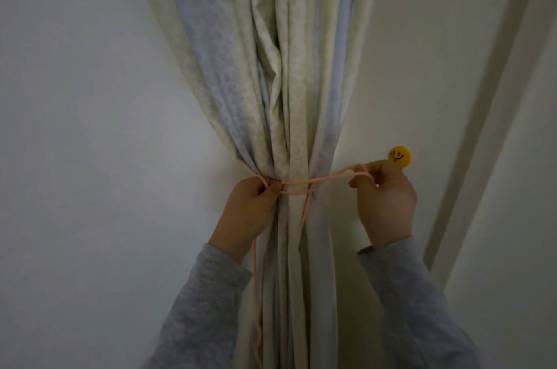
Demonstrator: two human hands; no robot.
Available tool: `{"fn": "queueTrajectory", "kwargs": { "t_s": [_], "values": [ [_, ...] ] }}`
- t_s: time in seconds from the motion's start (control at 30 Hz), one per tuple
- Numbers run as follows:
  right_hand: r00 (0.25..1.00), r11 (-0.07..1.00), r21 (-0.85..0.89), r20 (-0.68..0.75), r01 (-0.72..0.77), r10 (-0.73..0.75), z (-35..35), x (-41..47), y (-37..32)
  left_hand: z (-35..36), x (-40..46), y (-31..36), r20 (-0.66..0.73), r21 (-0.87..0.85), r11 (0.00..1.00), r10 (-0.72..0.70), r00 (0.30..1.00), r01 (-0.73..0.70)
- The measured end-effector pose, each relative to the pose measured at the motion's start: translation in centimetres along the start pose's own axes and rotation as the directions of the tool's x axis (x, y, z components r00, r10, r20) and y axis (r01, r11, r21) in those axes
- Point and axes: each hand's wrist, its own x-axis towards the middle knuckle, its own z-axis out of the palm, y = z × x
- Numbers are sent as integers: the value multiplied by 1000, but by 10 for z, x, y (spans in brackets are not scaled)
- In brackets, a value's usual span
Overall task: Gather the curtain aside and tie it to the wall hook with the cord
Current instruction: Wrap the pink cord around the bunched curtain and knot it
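Observation:
The pale green and blue patterned curtain [289, 82] hangs gathered into a bunch at the middle. A thin pink cord [325, 179] runs around the bunch at its narrowest point. My left hand [250, 209] grips the cord at the bunch's left edge, and a loose end hangs down past my left sleeve. My right hand [384, 200] holds a loop of the cord to the right of the curtain, just below and touching the yellow smiley wall hook [400, 155]. Another loose end dangles in front of the curtain.
A white wall [90, 127] lies left of the curtain. To the right, a white door or window frame [482, 115] runs diagonally. Both my arms wear grey sleeves.

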Motion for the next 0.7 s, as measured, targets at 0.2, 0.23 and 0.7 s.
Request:
{"fn": "queueTrajectory", "kwargs": {
  "t_s": [0.2,0.23,0.7],
  "values": [
    [872,952,-301,478,48,108,3,-9,9,5,1,3,14,-30,999,-35,999,35],
    [871,969,-236,489,73,53,5,-11,8,7,2,4,20,-42,998,-48,999,49],
    [1000,982,-185,7,29,-28,0,0,10,6,2,1,39,-67,996,-58,998,60]
  ]
}}
